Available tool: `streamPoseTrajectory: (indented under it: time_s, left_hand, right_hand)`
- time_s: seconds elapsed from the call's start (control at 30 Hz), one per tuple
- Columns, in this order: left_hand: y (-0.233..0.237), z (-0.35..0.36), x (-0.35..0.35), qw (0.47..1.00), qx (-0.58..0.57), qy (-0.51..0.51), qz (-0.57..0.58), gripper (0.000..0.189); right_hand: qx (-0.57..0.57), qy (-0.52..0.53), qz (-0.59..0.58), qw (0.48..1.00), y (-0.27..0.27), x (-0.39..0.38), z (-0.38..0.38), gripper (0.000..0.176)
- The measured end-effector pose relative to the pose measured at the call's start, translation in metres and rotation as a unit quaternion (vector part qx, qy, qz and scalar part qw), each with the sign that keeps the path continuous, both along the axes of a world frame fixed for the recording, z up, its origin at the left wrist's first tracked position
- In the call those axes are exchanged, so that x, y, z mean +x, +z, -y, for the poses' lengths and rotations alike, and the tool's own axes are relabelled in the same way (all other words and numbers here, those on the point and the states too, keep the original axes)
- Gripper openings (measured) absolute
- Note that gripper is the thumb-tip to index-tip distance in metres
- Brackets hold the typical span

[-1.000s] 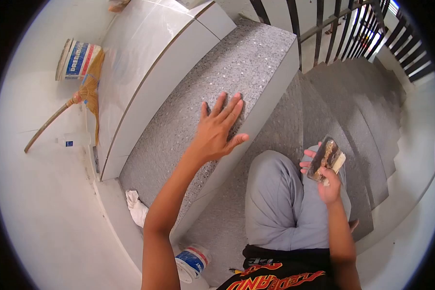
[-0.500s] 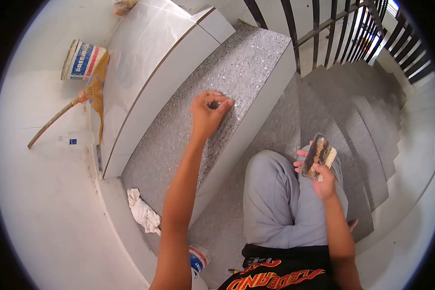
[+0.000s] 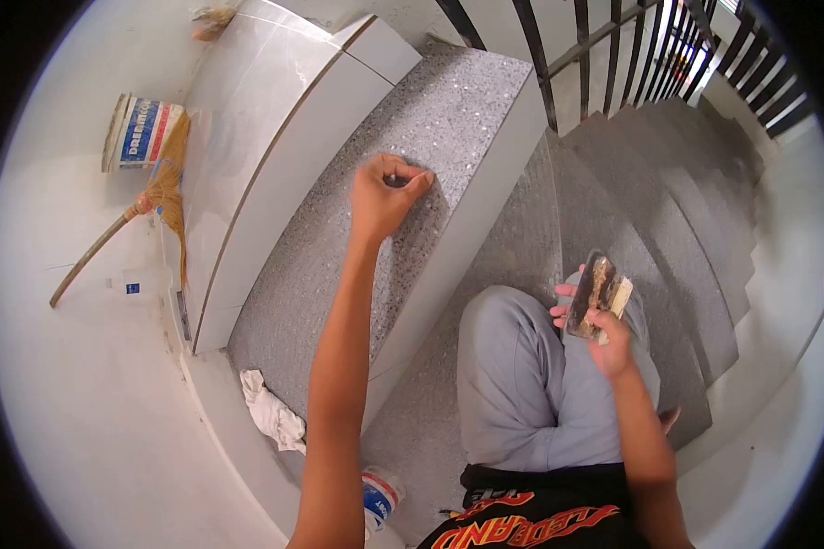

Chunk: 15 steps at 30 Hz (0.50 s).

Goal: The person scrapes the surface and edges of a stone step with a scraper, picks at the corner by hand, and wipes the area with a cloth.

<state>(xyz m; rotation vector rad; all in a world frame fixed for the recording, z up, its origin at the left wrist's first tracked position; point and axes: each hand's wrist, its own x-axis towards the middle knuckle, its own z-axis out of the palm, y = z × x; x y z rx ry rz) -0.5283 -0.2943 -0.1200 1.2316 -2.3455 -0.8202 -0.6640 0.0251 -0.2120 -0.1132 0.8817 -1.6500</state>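
My left hand is closed in a pinch at the speckled grey stair tread, near its front edge. Whatever lies between the fingertips, if anything, is too small to make out. Over my right knee, my right hand grips a small rectangular trowel, with a dark plate caked in brown material and a pale yellowish strip along one side. Its thumb lies across the tool while other fingertips show beyond the far edge. A white riser faces the tread's front.
A grass broom and a paint bucket are by the left wall. A white rag lies at the tread's near end, and another bucket stands below it. Dark railing bars border the grey stairs descending right.
The view has shifted slightly. My left hand has slid a little along the tread toward its far end, still pinched. My right hand keeps the trowel in nearly the same place.
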Motion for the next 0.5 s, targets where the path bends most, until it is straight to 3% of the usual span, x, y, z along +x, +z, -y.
streamPoseTrajectory:
  time_s: [0.23,0.3,0.5]
  left_hand:
    - [0.006,0.011,-0.005,0.997,0.046,-0.054,-0.025,0.014]
    - [0.004,0.015,-0.004,0.995,0.051,-0.074,-0.037,0.013]
    - [0.006,0.013,-0.004,0.996,0.036,-0.076,-0.028,0.013]
  right_hand:
    - [0.015,0.031,-0.041,0.999,0.000,-0.001,0.004,0.069]
    - [-0.012,0.008,0.012,1.000,-0.002,-0.002,0.002,0.068]
    - [-0.006,0.015,-0.004,1.000,0.000,-0.002,0.001,0.067]
